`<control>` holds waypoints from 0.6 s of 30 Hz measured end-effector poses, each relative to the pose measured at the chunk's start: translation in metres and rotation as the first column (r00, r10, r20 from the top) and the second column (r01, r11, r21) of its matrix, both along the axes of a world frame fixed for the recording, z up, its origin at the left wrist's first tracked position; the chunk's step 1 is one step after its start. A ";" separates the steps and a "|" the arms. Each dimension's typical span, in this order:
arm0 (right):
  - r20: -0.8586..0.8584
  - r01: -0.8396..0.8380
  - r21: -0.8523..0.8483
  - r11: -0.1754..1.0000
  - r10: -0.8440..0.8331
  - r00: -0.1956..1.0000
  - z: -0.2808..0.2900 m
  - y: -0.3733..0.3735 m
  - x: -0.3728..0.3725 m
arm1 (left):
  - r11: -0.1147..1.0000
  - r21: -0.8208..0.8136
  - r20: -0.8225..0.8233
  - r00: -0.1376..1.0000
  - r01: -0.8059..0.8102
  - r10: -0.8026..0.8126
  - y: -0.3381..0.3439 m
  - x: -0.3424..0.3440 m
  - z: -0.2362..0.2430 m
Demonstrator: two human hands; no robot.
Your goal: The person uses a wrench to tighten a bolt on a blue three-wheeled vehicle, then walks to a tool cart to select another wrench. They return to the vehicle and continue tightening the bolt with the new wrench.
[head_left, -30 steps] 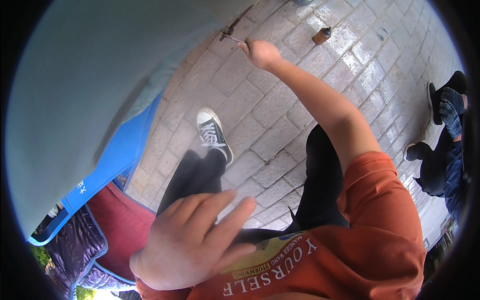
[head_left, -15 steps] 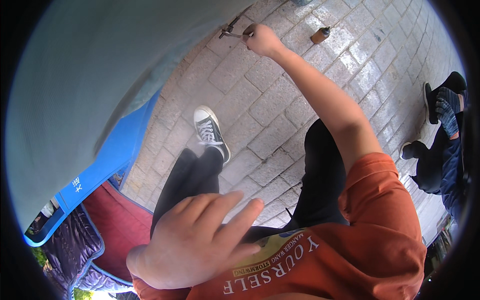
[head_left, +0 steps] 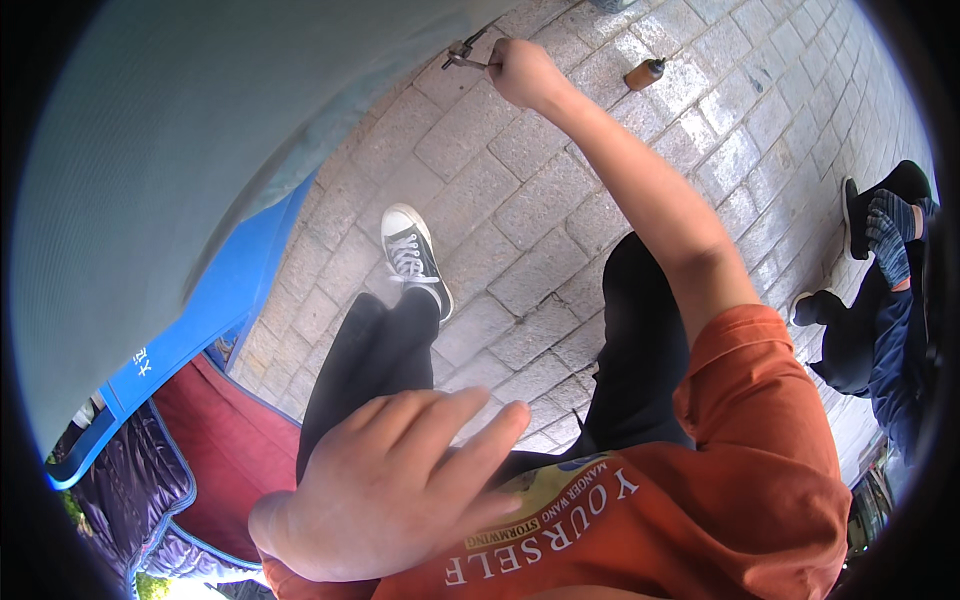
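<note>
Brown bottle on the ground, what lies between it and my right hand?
In the head view, only grey paving blocks show between the brown bottle and your right hand, which grips a metal tool.

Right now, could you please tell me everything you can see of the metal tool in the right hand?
The metal tool looks like a slim, silvery-grey wrench. Only its front stretch shows; the rest is hidden in the closed right hand. It points left from the fist, seen against the paving, its far end at a dark, rod-like fitting by the edge of a large grey-green surface. It appears to meet the fitting, but its head is too small to make out clearly.
</note>
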State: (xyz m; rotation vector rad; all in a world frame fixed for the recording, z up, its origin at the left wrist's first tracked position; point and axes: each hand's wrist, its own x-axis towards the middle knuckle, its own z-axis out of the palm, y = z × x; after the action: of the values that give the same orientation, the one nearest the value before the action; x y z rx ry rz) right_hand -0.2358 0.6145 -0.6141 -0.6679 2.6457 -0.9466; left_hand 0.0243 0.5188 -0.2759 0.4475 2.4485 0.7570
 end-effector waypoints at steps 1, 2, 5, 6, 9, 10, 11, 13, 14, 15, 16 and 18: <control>0.001 -0.028 0.022 0.999 0.028 1.000 0.005 -0.002 -0.003 | 1.000 0.004 -0.003 1.000 -0.004 0.004 0.000 0.000 0.001; 0.001 -0.056 0.043 0.998 0.056 0.998 0.010 -0.003 -0.005 | 1.000 0.007 -0.006 1.000 -0.007 0.007 0.001 0.001 0.002; -0.260 -0.266 0.134 0.955 0.293 0.920 0.050 -0.022 -0.018 | 1.000 -0.001 -0.039 0.999 -0.015 0.015 0.004 0.003 0.006; -0.213 -0.312 0.051 0.949 0.316 0.925 0.040 -0.034 -0.044 | 1.000 0.013 -0.046 0.999 0.017 -0.016 0.002 -0.005 0.004; -0.452 -0.349 -0.210 0.913 0.225 0.863 0.060 -0.036 -0.034 | 1.000 -0.010 -0.073 0.997 0.008 -0.009 0.008 -0.002 0.012; -0.575 -0.372 -0.288 0.882 0.151 0.804 0.072 -0.035 -0.025 | 1.000 0.015 -0.077 0.997 -0.011 0.013 0.008 0.001 0.013; -0.436 -0.337 -0.206 0.919 0.222 0.872 0.058 -0.020 -0.024 | 1.000 0.019 -0.093 0.996 -0.009 0.010 0.008 0.001 0.017; -0.109 -0.212 -0.043 0.976 0.206 0.972 0.051 0.003 0.000 | 0.999 0.020 -0.096 0.995 -0.025 0.027 0.005 0.004 0.017; 0.043 -0.117 0.053 0.992 0.115 0.992 0.066 0.011 0.018 | 0.999 0.016 -0.095 0.995 -0.033 0.034 0.004 0.006 0.017; 0.052 -0.098 0.090 0.991 0.094 0.994 0.061 0.018 0.016 | 1.000 0.011 -0.097 0.995 -0.028 0.029 0.005 0.005 0.017; 0.062 -0.074 0.131 0.989 0.066 0.996 0.050 0.026 0.015 | 1.000 0.008 -0.097 0.995 -0.017 0.018 0.005 0.003 0.016; 0.063 -0.051 0.190 0.981 0.040 0.997 0.033 0.030 0.013 | 1.000 0.011 -0.084 0.996 0.003 -0.002 0.006 0.003 0.014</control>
State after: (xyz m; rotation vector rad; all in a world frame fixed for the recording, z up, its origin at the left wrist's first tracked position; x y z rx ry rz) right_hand -0.2233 0.6444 -0.5809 -0.6419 2.6140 -0.6775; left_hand 0.0275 0.5246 -0.2620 0.4961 2.5221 0.7653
